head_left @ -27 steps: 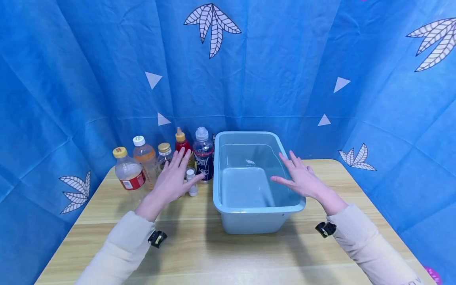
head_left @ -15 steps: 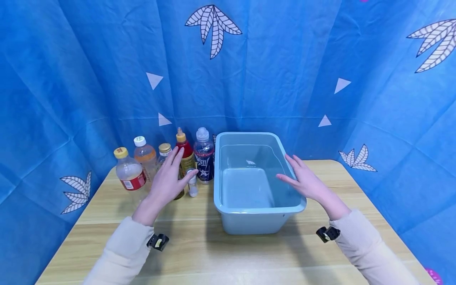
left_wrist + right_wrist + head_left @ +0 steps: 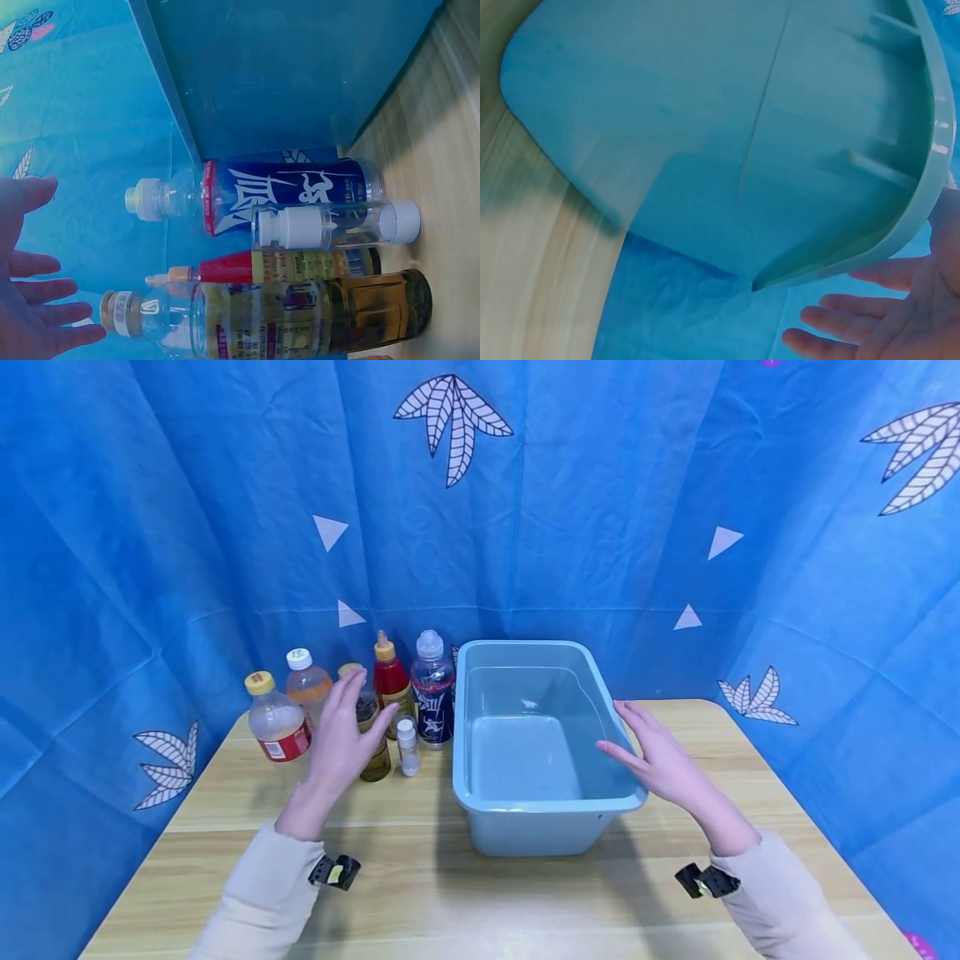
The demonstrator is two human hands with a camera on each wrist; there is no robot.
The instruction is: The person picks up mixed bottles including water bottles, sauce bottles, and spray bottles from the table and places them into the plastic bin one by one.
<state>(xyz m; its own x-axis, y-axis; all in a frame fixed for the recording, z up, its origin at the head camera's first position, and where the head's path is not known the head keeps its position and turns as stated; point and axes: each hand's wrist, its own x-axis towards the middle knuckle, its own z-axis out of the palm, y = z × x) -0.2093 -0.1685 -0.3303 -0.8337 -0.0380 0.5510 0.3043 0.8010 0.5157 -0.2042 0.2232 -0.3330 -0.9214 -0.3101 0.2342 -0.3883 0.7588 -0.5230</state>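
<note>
Head camera is showing my hands apart, fingers loosely extended and gripping nothing: my left hand (image 3: pixel 337 747) is hovering left of the blue basin (image 3: pixel 532 833), and my right hand (image 3: pixel 666 764) is hovering at the basin's right edge. The basin is standing upright on the counter (image 3: pixel 405 906). Left of it, the blue-label bottle (image 3: pixel 432 703) is standing closest; farther left are standing the small vial (image 3: pixel 408 752), red squeeze bottle (image 3: pixel 392 678), gold-capped bottle (image 3: pixel 262 322), white-capped bottle (image 3: pixel 307 685) and yellow-capped bottle (image 3: pixel 276 722). I cannot tell whether either hand is touching anything.

As I judge it, I am only positioning my hands; any grasp from here would be calling for curling fingers round a bottle or the basin's rim.

Compared with the earliest frame, my right hand is hovering farther right, around the basin's edge rather than over its inside. My left hand is hovering farther from the basin, leaving the vial uncovered. The basin and bottles are keeping their places.
</note>
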